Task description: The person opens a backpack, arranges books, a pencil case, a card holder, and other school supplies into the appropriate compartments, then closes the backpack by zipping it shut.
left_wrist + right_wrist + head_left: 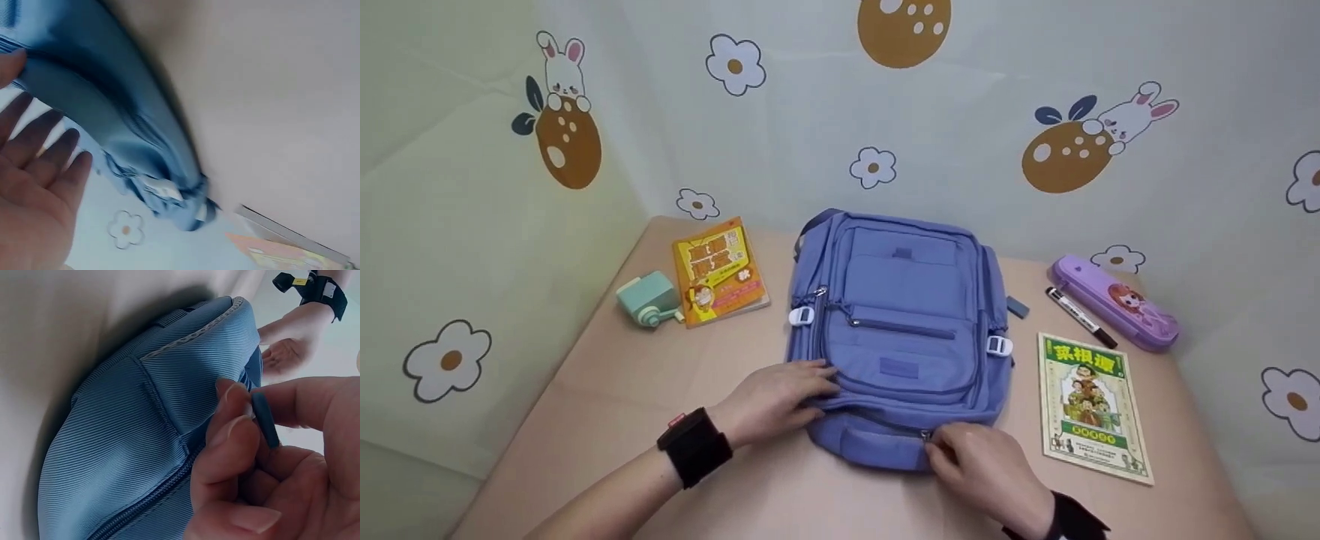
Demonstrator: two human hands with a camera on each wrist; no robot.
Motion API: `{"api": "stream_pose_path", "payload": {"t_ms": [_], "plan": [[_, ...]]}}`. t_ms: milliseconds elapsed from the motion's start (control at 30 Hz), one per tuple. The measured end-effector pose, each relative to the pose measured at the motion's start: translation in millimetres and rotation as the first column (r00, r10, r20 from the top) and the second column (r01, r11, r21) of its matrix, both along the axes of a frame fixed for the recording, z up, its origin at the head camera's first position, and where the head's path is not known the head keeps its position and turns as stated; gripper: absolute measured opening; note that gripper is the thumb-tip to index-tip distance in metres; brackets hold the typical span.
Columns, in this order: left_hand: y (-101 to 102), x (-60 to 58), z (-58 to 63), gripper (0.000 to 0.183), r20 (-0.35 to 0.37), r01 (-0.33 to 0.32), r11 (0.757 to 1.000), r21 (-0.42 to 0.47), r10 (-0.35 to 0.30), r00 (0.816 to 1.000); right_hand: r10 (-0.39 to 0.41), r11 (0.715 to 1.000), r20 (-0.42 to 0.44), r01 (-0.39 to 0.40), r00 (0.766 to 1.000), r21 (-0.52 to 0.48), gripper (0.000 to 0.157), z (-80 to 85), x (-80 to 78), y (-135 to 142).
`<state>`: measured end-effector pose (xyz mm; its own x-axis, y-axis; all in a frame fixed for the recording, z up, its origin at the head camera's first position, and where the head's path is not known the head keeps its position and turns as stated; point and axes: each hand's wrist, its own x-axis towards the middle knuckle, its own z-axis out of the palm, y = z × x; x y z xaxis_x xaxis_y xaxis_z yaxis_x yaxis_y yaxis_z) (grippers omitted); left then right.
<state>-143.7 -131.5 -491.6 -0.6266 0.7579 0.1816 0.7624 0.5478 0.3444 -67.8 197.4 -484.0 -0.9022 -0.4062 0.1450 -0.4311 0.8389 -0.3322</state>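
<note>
A blue backpack (911,277) lies on its back on the table, its front pockets facing up. At its lower right edge my right hand (986,465) pinches a zipper pull, seen in the right wrist view as a flat blue tab (265,419) between thumb and fingers. The zipper track (146,495) runs along the bag's bottom end. My left hand (776,397) rests on the lower left side of the bag with its fingers extended; the left wrist view shows these fingers (56,152) spread beside the blue fabric.
Left of the bag lie an orange-yellow book (720,274) and a mint-green box-shaped object (649,296) with a small handle. To the right are a purple pencil case (1110,300), a black-and-white marker (1080,316) and a green-and-cream booklet (1091,409). A patterned curtain (802,142) encloses the table.
</note>
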Motion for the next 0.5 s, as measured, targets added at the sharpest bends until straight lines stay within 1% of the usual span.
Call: {"api": "stream_pose_path", "payload": {"t_ms": [133, 233, 333, 433, 500], "plan": [[-1.6, -1.0, -3.9, 0.029, 0.014, -0.038, 0.999, -0.015, 0.038, 0.999, 0.003, 1.0, -0.029, -0.003, 1.0, 0.007, 0.026, 0.5, 0.6, -1.4], [1.8, -1.7, -7.0, 0.026, -0.013, -0.074, 0.997, -0.015, 0.074, 0.997, 0.013, 1.0, -0.068, -0.013, 0.998, 0.004, 0.023, 0.3, 0.7, -4.4], [4.6, -2.7, -8.3, 0.024, -0.016, -0.1, 0.995, -0.017, 0.099, 0.995, 0.028, 1.0, -0.097, -0.027, 0.995, 0.003, 0.022, 0.9, 0.5, -8.2], [7.0, -4.1, -8.4, 0.022, 0.003, -0.115, 0.993, -0.006, 0.115, 0.993, 0.044, 0.999, -0.098, -0.044, 0.994, 0.004, 0.023, 2.9, -1.2, -13.2], [8.0, -4.5, -8.4, 0.021, 0.009, -0.124, 0.992, 0.004, 0.124, 0.992, 0.06, 0.998, -0.084, -0.06, 0.995, 0.006, 0.024, 4.6, -3.5, -18.7]]}}
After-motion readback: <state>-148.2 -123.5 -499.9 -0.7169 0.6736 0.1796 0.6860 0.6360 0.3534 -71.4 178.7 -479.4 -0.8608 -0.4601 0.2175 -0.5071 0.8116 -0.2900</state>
